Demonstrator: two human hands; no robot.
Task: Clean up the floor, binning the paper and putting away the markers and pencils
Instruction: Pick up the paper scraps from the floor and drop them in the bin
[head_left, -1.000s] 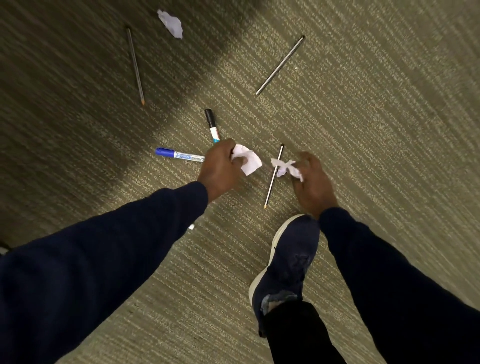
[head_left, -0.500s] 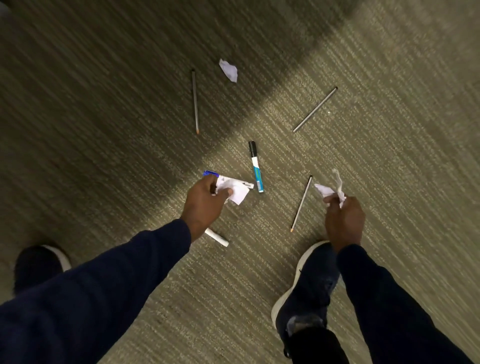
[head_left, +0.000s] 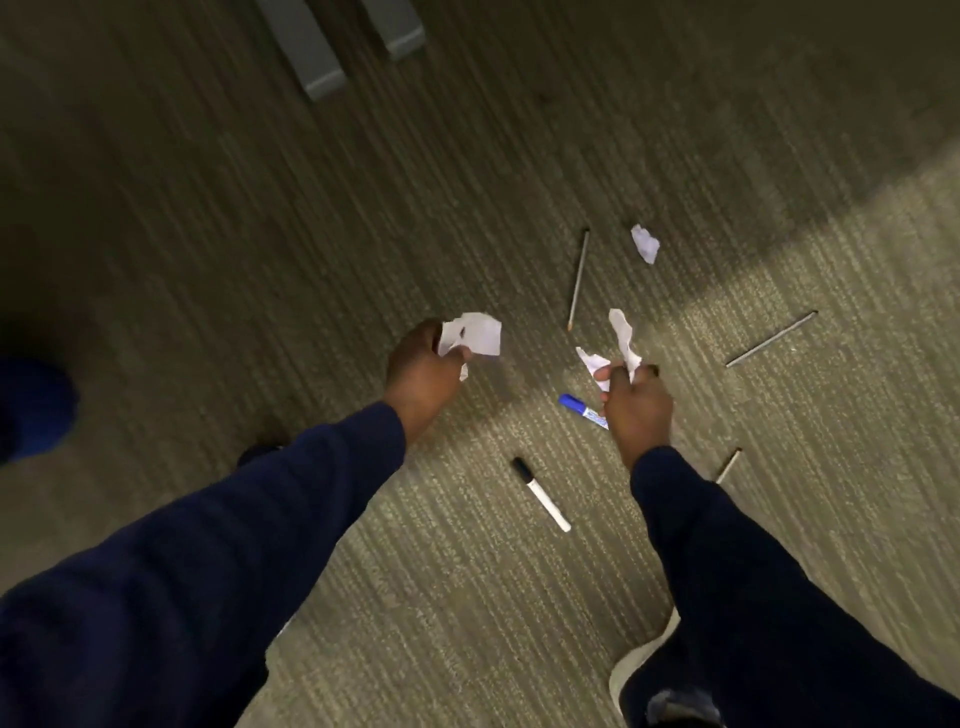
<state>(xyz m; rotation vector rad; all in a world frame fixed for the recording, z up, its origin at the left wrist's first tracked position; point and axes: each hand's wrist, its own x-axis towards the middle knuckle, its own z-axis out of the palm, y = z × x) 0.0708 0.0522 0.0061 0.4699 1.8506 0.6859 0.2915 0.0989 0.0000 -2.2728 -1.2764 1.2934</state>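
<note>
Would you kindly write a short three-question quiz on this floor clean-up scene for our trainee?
1. True or false: both hands hold paper.
2. How many paper scraps lie loose on the carpet?
3. Which marker lies partly hidden behind the right hand: A) black-capped, B) blue-capped?

Key
1. True: left hand grips crumpled paper; right hand grips torn paper.
2. One: the paper scrap.
3. B: the blue-capped marker; the black-capped marker lies clear.

A ribbed greenish-brown carpet (head_left: 260, 234) covers the whole floor — dim in the upper half, brighter in a lit band at lower right. Two grey bars (head_left: 311, 52) jut in from the top edge, side by side. A blue blurred shape (head_left: 31, 410) — unclear what — sits at the left edge.
</note>
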